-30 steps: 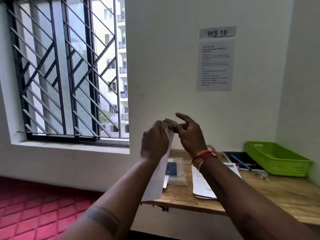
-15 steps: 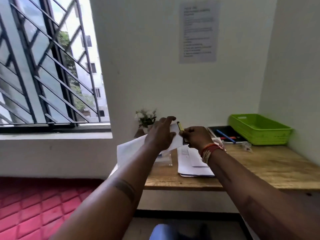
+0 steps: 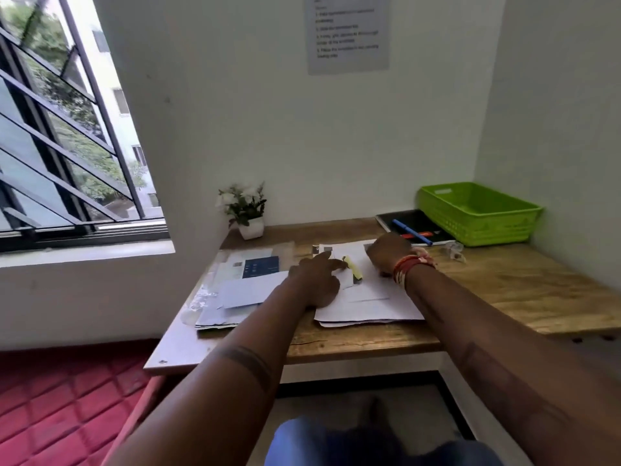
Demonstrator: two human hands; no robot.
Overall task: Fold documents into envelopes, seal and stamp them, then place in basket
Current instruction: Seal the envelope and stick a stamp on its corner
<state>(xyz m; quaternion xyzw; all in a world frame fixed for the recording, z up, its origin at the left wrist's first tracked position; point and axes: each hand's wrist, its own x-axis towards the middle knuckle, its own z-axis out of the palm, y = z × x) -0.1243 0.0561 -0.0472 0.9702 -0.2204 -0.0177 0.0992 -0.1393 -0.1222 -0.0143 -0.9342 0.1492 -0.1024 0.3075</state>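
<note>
Hands low over wooden desk [image 3: 504, 290], both reaching forward from bottom of view. Left hand [image 3: 316, 280] lying on white envelope [image 3: 248, 290], index finger stretched out toward yellow glue stick [image 3: 353, 268], other fingers loosely bent and gripping nothing plainly seen. Right hand [image 3: 386, 252] resting knuckles-up on stack of documents [image 3: 366, 304]; fingers curled under and hidden, so cannot tell whether holding anything. Red and orange bangles [image 3: 408, 269] round right wrist.

Glue stick lying on top sheet of stack, between the two hands, just beyond left fingertip. Envelope flat on left part of desk, overlapping clear plastic sleeve [image 3: 201, 297] with more papers and dark blue card [image 3: 262, 266] behind it. Small pale slip beside left hand, possibly a stamp, too blurred to be sure.

Green basket [image 3: 477, 213] at far right corner against wall, well apart from hands. Black notebook [image 3: 413, 223] just left of basket, blue pen [image 3: 411, 232] and red pen on it. Small potted plant [image 3: 245, 210] at back left of desk. Printed notice [image 3: 347, 31] on wall above
</note>
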